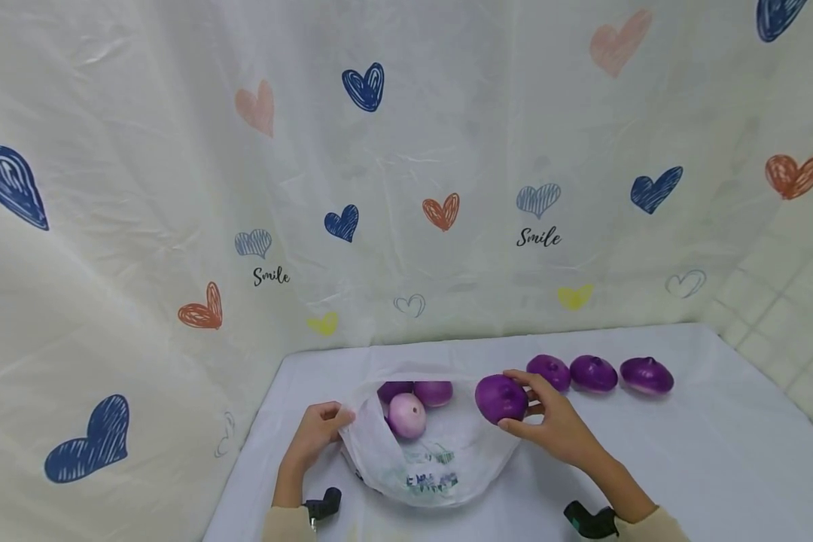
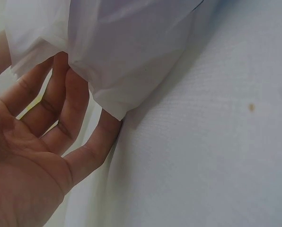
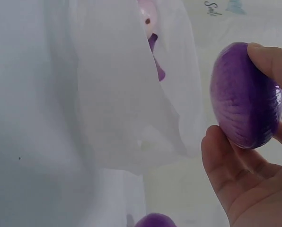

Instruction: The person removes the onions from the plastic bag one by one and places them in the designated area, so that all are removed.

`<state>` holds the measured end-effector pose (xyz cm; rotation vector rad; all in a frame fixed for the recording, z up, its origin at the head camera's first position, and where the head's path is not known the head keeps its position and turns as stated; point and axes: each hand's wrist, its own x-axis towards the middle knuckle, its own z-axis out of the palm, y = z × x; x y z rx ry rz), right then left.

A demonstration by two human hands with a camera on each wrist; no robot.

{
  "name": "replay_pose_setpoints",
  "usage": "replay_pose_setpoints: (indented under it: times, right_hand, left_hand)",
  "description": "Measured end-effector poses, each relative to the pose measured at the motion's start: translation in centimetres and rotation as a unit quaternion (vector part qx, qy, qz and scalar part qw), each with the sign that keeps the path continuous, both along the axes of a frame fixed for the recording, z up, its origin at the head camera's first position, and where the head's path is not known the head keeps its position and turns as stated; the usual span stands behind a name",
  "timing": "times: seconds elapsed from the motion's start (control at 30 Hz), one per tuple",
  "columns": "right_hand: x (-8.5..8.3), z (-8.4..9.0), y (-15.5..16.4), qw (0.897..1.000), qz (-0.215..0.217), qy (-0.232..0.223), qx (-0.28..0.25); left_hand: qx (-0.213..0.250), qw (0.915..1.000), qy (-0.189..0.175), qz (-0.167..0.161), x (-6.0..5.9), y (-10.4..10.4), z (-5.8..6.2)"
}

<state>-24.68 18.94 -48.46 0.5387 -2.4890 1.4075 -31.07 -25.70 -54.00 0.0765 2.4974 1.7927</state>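
A white plastic bag (image 1: pixel 464 455) with green and blue print lies on the table, its mouth facing up. Two purple onions and a paler one (image 1: pixel 406 415) show inside it. My left hand (image 1: pixel 316 433) pinches the bag's left edge; in the left wrist view, the plastic (image 2: pixel 127 52) covers some of the fingertips. Above the bag's right side, my right hand (image 1: pixel 558 423) grips a purple onion (image 1: pixel 500 399) between thumb and fingers. That onion (image 3: pixel 245 94) is held clear of the bag in the right wrist view.
Three more purple onions stand in a row at the back right of the white-covered table (image 1: pixel 650 452); the middle one (image 1: pixel 593 374) is just beyond my right hand. Behind the table hangs a white curtain (image 1: pixel 474 135) printed with hearts.
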Motion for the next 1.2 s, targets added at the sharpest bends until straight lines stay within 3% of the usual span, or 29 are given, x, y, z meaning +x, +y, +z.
replay_pose_setpoints:
  times: [0.17,0.57,1.0,1.2]
  right_hand:
    - [-0.4,0.1,1.1,1.000,-0.016,0.012,0.011]
    - [-0.8,0.9,4.1,0.999,-0.046,-0.016,0.022]
    - [-1.8,0.0,8.2,0.995,-0.065,-0.068,0.041]
    - [-2.1,-0.6,9.0,0.994,-0.059,-0.070,0.057]
  left_hand:
    - [-0.001,1.0000,0.000,0.007,0.1,0.1,0.2]
    - [-0.003,1.0000,-0.001,0.008,0.4,0.3,0.3]
    - [-0.011,0.9999,-0.004,0.007,0.2,0.0,0.2]
    - [-0.019,0.9998,-0.001,0.006,0.3,0.1,0.3]
